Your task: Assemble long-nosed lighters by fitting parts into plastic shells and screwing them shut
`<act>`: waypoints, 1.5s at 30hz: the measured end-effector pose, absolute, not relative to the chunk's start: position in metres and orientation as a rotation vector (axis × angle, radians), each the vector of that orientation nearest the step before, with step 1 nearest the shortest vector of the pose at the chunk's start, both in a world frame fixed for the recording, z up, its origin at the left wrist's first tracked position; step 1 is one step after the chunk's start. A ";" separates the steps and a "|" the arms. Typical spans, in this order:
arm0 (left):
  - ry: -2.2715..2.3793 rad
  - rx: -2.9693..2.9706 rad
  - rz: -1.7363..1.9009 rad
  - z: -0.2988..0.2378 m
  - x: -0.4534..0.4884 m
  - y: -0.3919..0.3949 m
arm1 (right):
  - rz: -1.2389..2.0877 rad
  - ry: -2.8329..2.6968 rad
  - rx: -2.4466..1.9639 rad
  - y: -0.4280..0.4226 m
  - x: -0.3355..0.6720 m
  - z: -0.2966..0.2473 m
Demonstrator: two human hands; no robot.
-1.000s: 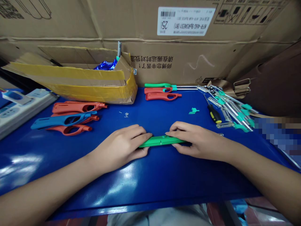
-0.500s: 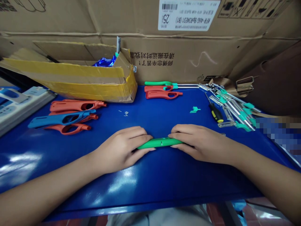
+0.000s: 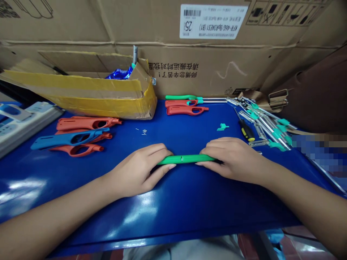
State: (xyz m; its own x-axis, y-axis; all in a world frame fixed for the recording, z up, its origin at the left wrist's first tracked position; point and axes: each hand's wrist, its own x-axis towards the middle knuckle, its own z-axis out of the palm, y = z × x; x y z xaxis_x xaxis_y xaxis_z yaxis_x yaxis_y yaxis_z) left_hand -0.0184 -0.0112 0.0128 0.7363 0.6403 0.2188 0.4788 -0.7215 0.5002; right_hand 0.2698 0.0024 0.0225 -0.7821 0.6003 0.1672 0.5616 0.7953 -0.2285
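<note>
A green plastic lighter casing [image 3: 187,159] lies level between my two hands, just above the blue table. My left hand [image 3: 146,167] is closed on its left end, thumb below and fingers over the top. The right end sits in the closed fingers of my right hand [image 3: 230,159]. A small notch shows on the casing's edge near the middle; both ends are hidden by fingers. Beyond my right hand lies a small teal plastic part [image 3: 222,126]. Several thin white pins [image 3: 144,132] are scattered past my left hand.
Orange casings [image 3: 81,123] and a blue casing [image 3: 70,139] lie at left, by a power strip [image 3: 27,117]. Behind stands a taped carton [image 3: 108,101]. Farther back are more casings [image 3: 187,109]. At right are a screwdriver [image 3: 247,130] and metal tubes with teal parts [image 3: 271,131].
The green casing has turned slightly in my hands, and its notch now faces a bit farther left. My right hand's fingers have shifted along its end. The view has tilted slightly.
</note>
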 end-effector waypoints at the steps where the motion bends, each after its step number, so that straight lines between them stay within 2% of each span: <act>1: 0.862 2.523 0.522 0.012 -0.018 -0.012 | 0.227 -2.752 -0.913 0.002 0.269 0.022; 12: 0.812 2.562 0.537 0.009 -0.011 -0.022 | 0.286 -2.853 -0.850 -0.009 0.259 0.021; 20: 0.798 2.486 0.529 0.010 -0.011 -0.024 | 0.198 -2.827 -0.845 -0.015 0.257 0.022; 23: 0.869 2.270 0.536 0.015 -0.007 -0.024 | 0.166 -2.781 -0.919 -0.014 0.256 0.021; 27: 1.044 1.657 0.499 0.022 0.002 -0.023 | 0.040 -2.746 -0.906 -0.014 0.256 0.021; 30: 1.011 1.350 0.477 0.024 0.004 -0.022 | 0.028 -2.746 -0.874 -0.016 0.257 0.024; 32: 0.991 1.453 0.566 0.024 0.002 -0.021 | 0.097 -2.750 -0.908 -0.016 0.258 0.027; 38: 0.823 2.292 0.740 0.017 -0.010 -0.021 | 0.437 -2.715 -0.870 -0.010 0.262 0.029; 45: 0.654 2.469 0.699 0.012 -0.010 -0.025 | 0.570 -2.763 -0.712 -0.014 0.257 0.027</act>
State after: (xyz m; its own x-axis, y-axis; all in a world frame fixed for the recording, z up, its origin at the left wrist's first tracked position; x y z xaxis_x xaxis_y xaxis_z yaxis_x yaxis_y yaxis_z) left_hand -0.0103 -0.0251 0.0118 0.7543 0.5581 0.3457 0.3083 -0.7660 0.5641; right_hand 0.2572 -0.0137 0.0265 -0.8550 0.5037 0.1235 0.4137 0.8061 -0.4231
